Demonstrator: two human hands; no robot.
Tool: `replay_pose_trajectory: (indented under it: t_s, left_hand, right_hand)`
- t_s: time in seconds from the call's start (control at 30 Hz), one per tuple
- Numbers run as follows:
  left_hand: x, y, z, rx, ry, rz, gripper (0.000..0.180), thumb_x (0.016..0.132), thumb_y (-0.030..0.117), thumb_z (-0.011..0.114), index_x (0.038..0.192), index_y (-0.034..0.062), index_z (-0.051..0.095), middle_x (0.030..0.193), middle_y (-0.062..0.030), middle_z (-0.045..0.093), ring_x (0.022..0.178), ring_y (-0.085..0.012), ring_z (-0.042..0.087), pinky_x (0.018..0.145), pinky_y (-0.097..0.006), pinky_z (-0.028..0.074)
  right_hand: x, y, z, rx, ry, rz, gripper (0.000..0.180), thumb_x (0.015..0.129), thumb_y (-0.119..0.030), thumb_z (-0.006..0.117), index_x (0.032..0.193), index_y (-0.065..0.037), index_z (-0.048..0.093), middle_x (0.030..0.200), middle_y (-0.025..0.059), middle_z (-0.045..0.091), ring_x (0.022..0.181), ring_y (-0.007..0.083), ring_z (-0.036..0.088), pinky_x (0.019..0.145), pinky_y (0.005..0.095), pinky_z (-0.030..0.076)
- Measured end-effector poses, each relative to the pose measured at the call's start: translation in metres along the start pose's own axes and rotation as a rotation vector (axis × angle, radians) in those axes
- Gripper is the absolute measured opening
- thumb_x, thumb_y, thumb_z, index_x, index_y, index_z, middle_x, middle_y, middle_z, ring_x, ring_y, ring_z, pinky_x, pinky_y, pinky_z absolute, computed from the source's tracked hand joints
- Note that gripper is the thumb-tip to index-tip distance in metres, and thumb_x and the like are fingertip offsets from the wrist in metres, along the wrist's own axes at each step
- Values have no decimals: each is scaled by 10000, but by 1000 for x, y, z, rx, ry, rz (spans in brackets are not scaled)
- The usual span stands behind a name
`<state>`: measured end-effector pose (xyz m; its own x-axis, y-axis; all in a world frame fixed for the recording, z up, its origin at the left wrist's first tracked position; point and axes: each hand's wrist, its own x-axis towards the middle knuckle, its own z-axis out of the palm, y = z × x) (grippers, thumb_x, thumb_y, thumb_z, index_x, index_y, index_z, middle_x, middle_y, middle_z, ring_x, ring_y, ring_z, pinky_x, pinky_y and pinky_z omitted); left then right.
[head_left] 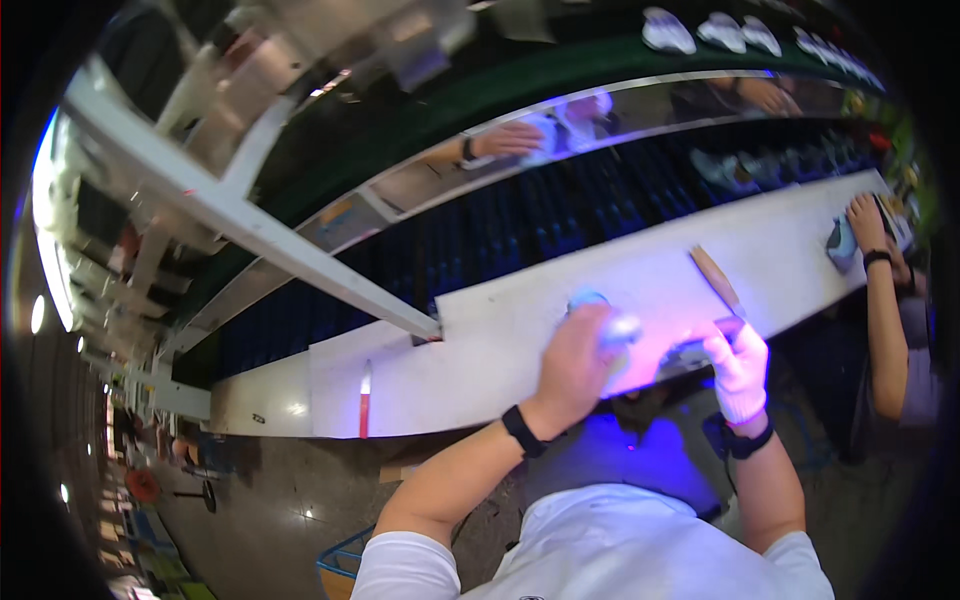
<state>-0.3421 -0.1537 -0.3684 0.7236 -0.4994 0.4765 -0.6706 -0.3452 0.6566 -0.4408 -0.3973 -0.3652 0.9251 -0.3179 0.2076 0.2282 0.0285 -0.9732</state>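
Note:
My bare left hand (572,368) is closed around a blurred, rounded object (622,332), pale and shiny with a bluish end, held over the white tabletop (500,325). Its kind cannot be made out. On the right, my right hand (740,375) wears a white glove lit violet, its fingers bent at the table's near edge around a small dark piece (730,325) too blurred to name. Just beyond it lies a tool with a wooden handle (714,278), its tip close to the gloved fingers. A dark, glinting shape (685,355) sits at the edge between my hands.
A red-handled knife (365,400) lies on the table's left part. A white metal post (290,255) slants down to the table. Behind runs a dark roller conveyor (540,215). Shoes (668,32) stand on a far shelf. Co-workers' hands (868,222) are at the right and across.

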Motion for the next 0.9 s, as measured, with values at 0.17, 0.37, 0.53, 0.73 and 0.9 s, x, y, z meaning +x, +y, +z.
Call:
replay_pose_trajectory:
  t_s: [0.17, 0.37, 0.53, 0.73, 0.9]
  left_hand:
    - [-12, 30, 17, -423, 143, -261, 406, 1065, 173, 696, 1400, -39, 604, 1259, -160, 736, 1189, -214, 688, 1067, -370, 526]
    - [-23, 30, 47, -475, 271, 39, 257, 947, -4, 786, 1118, 18, 596, 1322, -229, 707, 1199, -373, 728, 1032, -455, 574]
    - [-25, 25, 24, -365, 110, 19, 262, 967, -41, 745, 1133, 40, 559, 1383, -269, 685, 1266, -355, 695, 1068, -434, 549]
    - [-36, 32, 16, -379, 67, -12, 214, 918, -76, 749, 1073, 12, 630, 1379, -269, 694, 1330, -442, 664, 1094, -462, 548]
    - [-47, 37, 17, -498, 62, -41, 231, 1009, 106, 744, 1144, 11, 582, 1460, -291, 639, 1445, -466, 562, 1184, -496, 455]
  right_hand:
    - [-14, 29, 3, 195, 104, 0, 427, 1035, -358, 766, 1128, 34, 623, 1095, 177, 790, 1005, 222, 752, 939, 393, 597]
    - [-18, -8, 1, 208, -146, 0, 324, 913, -175, 864, 965, -24, 582, 1166, 198, 737, 1162, 287, 706, 1030, 433, 550]
    - [-22, -11, 16, 245, -198, 41, 300, 882, -148, 868, 964, -41, 600, 1392, 188, 642, 1425, 362, 552, 1161, 483, 458]
    - [-25, 1, 34, 380, -228, 62, 288, 929, -153, 843, 995, -30, 591, 1463, 228, 614, 1407, 340, 567, 1172, 481, 459]
    - [-40, 12, 48, 362, -96, 14, 255, 938, -99, 824, 1017, -24, 593, 1451, 279, 630, 1351, 370, 616, 1131, 491, 503]
